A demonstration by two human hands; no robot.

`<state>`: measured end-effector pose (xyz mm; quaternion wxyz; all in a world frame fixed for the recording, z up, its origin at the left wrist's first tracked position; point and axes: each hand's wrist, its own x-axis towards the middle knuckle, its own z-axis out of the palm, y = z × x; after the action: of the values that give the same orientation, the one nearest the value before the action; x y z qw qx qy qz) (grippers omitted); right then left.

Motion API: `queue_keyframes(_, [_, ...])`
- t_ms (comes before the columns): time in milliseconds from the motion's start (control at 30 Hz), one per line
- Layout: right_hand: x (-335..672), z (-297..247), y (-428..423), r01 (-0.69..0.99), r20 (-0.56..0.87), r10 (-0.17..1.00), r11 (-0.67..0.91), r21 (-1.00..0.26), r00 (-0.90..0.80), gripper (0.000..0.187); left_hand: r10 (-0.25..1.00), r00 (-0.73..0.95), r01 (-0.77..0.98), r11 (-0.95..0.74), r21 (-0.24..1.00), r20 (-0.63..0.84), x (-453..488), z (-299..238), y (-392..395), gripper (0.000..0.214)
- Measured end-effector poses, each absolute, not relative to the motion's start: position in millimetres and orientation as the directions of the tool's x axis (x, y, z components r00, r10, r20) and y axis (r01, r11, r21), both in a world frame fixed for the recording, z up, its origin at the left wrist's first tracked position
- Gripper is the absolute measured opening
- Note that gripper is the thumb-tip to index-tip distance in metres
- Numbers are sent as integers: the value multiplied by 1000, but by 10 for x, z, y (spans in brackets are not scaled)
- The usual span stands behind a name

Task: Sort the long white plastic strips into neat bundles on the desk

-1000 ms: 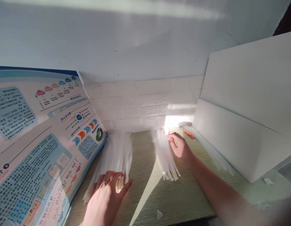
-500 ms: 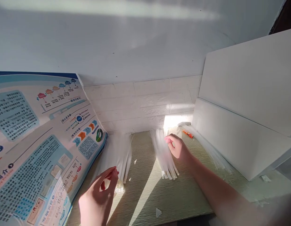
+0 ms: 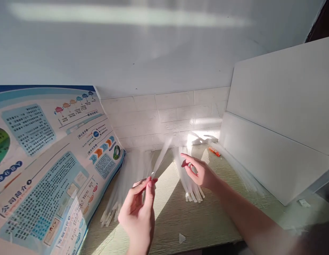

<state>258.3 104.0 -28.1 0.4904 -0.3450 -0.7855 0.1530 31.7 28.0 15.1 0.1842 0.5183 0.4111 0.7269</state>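
Note:
My left hand (image 3: 140, 205) pinches the lower end of a thin bundle of translucent white strands (image 3: 162, 156) between thumb and fingertips. The bundle slants up and to the right, with its far end fanned and blurred. Over the middle pile of similar strand bundles (image 3: 189, 184), my right hand (image 3: 198, 170) is held with its fingers parted and nothing visible in them. Whether it touches that pile I cannot tell. Another pile of strand bundles (image 3: 132, 173) lies left of centre, behind my left hand, its blunt ends toward me.
A large printed sheet (image 3: 47, 170) covers the left side. White boxes (image 3: 265, 134) stand at the right, with more loose strands (image 3: 239, 170) along them. An orange object (image 3: 214, 152) lies near the wall. A small white scrap (image 3: 182, 238) is by the table's front edge (image 3: 207, 244).
My left hand has moved right and lifted a thin strand bundle from the left pile. My right hand's fingers have spread apart above the middle pile. The view has shifted slightly.

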Motion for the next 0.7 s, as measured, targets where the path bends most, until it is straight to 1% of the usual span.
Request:
queue_keyframes(67, [2544, -276, 1021, 314, 641, 699, 715, -625, -317, 61, 767, -245, 119, -583, 804, 593, 421, 90, 332, 6])
queue_keyframes(100, [2533, -278, 1024, 262, 632, 705, 708, -656, -323, 62, 803, -156, 105, -566, 818, 576, 471, 75, 365, 6])
queue_keyframes(167, [2531, -287, 1048, 158, 630, 714, 690, -706, -304, 58, 863, 17, 87, -505, 859, 505, 567, 75, 450, 8])
queue_keyframes(233, [2552, -298, 1084, 101, 645, 722, 682, -724, -249, 53, 906, 127, 57, -412, 909, 403, 661, 100, 563, 14])
queue_keyframes(300, [2586, -308, 1119, 116, 657, 728, 683, -721, -195, 51, 933, 187, -2, -312, 950, 307, 751, 129, 701, 23])
queue_keyframes(400, [2638, -322, 1154, 214, 666, 731, 682, -700, -151, 49, 933, 280, -78, -212, 974, 225, 864, 140, 910, 32])
queue_keyframes(533, [2673, -339, 1161, 311, 688, 710, 695, -649, -151, 48, 910, 369, -134, -148, 980, 188, 917, 63, 1075, 26])
queue_keyframes(600, [2660, -346, 1141, 301, 674, 720, 688, -661, -166, 49, 908, 381, -158, -124, 980, 176, 897, -6, 1099, 31])
queue_keyframes(667, [2625, -350, 1110, 235, 619, 768, 640, -731, -166, 54, 908, 382, -175, -113, 978, 173, 861, -74, 1098, 34])
queue_keyframes(700, [2602, -351, 1094, 181, 584, 797, 603, -777, -154, 60, 908, 379, -184, -114, 976, 177, 842, -102, 1092, 33])
